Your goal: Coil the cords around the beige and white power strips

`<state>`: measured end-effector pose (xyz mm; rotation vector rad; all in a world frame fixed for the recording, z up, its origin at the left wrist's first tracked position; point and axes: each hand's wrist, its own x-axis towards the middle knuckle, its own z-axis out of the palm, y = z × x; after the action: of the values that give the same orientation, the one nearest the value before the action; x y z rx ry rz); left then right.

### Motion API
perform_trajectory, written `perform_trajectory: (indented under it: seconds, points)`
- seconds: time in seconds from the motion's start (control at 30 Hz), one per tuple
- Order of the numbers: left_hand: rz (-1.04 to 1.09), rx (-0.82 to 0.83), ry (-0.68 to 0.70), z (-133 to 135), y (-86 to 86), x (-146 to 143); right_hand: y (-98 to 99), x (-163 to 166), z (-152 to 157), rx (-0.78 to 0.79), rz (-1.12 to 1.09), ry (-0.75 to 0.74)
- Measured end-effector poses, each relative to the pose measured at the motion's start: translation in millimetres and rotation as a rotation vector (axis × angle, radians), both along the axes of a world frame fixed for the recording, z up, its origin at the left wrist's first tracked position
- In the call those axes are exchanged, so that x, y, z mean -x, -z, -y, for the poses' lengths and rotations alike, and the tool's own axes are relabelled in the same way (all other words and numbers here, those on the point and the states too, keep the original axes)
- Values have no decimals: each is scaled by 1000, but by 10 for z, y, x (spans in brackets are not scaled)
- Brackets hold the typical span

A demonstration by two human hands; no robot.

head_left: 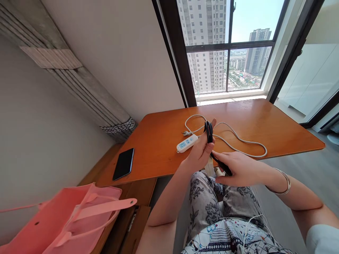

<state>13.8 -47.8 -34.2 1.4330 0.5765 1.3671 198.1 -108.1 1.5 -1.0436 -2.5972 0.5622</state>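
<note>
A black cable [208, 132] is wound in several loops around the fingers of my left hand [200, 152], which is closed on it above the near edge of the table. From the loops the cable runs down to the right. My right hand [239, 168] grips its thicker black end [224, 167] over my lap. Just behind my left hand, a white power strip [182, 145] lies on the tabletop. Its white cord [250, 142] spreads in wide curves to both sides, with the plug [186, 133] left of the hand.
The brown wooden table [156, 141] extends to the window [227, 70]. A black phone [123, 164] lies at its left end. A pink bag [63, 215] stands at lower left on a wooden surface. A grey curtain [87, 88] hangs by the left wall.
</note>
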Motion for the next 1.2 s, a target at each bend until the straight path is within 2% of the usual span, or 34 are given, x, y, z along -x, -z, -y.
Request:
perform_trajectory:
  seconds: [0.13,0.23,0.3,0.37,0.43,0.53,0.6,0.7,0.8,0.9,1.0,1.1,1.2]
  points:
    - [-361,-314,-85,18,-72,29,8,-82,49,272,-293,-67]
    - [-578,-470,-133,12,-121,35,50,-157,98,318,-346,-109]
    - [-686,-498,-141,11,-142,41,46,-208,126,180,-262,-80]
    - [-725,-465,-120,13,-161,45,7,-259,137,-49,-179,-43]
    - [-704,-392,-51,15,-183,42,-60,-307,123,-277,-199,-53]
    - [-622,-229,168,21,-204,2,-180,-342,49,-539,-386,-106]
    - [-534,-71,407,33,-190,-51,-242,-322,-42,-615,-514,-124]
    - [-295,218,784,62,-127,-144,-260,-234,-238,-540,-690,-99]
    - [-22,385,951,100,-68,-194,-176,-134,-459,-330,-827,0]
    - [99,431,947,134,-56,-175,-38,-94,-608,-76,-870,57]
    - [86,433,856,139,-63,-132,101,-126,-638,102,-828,6]
    - [106,408,752,105,-56,-102,220,-167,-600,80,-734,-66]
    - [116,388,702,57,-45,-83,306,-172,-573,-37,-657,-9]
